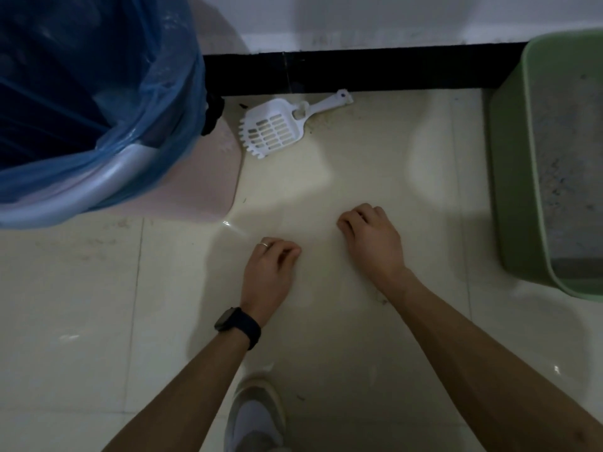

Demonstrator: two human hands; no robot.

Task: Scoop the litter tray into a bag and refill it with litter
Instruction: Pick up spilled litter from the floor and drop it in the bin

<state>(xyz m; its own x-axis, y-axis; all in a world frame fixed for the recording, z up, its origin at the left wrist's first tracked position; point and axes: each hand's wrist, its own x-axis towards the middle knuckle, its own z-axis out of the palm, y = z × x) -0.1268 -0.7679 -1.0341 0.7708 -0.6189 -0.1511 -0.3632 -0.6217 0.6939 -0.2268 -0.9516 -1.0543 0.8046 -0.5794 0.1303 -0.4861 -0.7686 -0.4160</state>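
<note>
Two hands, our left hand (270, 265) and right hand (372, 239), hang loosely curled, empty; the white slotted plastic scoop (277, 128) lies on the floor (359, 164) between blue plastic bag (163, 109) and green plastic litter tray (512, 174).

Scoop (275, 130) lies on floor (359, 177) between bag (98, 93) and tray (509, 190).

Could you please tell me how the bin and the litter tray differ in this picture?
The bin is pink with a rounded rim; the tray is green and straight-sided. The bin is lined with a blue bag; the tray is unlined and holds grey litter. The bin stands left of the scoop, the tray right. Both stand open on the floor.
</note>
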